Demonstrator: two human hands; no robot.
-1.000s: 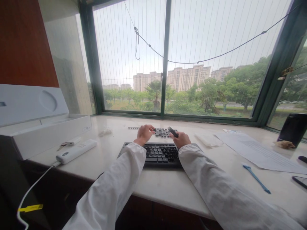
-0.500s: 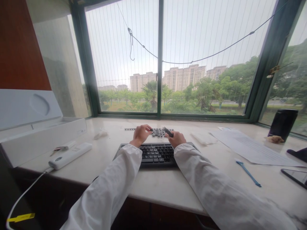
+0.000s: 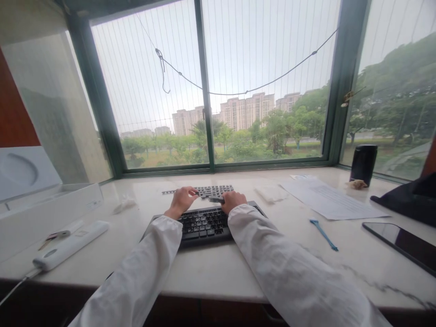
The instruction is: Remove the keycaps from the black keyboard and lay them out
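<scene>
A black keyboard (image 3: pixel 200 222) lies on the pale marble sill in front of me. Just behind it a batch of loose black keycaps (image 3: pixel 214 190) is laid out in rows. My left hand (image 3: pixel 182 200) is curled at the left end of those rows, its fingertips pinched on a small dark piece. My right hand (image 3: pixel 233 199) is closed around a long black keycap (image 3: pixel 217 200), which it holds low over the keyboard's top edge. Both arms wear white sleeves.
At the left stand an open white box (image 3: pixel 51 209), a white power strip (image 3: pixel 70 244) and keys (image 3: pixel 51 237). To the right lie a paper sheet (image 3: pixel 329 200), a blue tool (image 3: pixel 323 234), a phone (image 3: pixel 402 241), a black cylinder (image 3: pixel 363 165) and a dark cloth (image 3: pixel 408 202).
My head has turned to the right, so everything slid left in view. My right hand lowered the long black keycap from a raised tilt down to the keyboard's top edge.
</scene>
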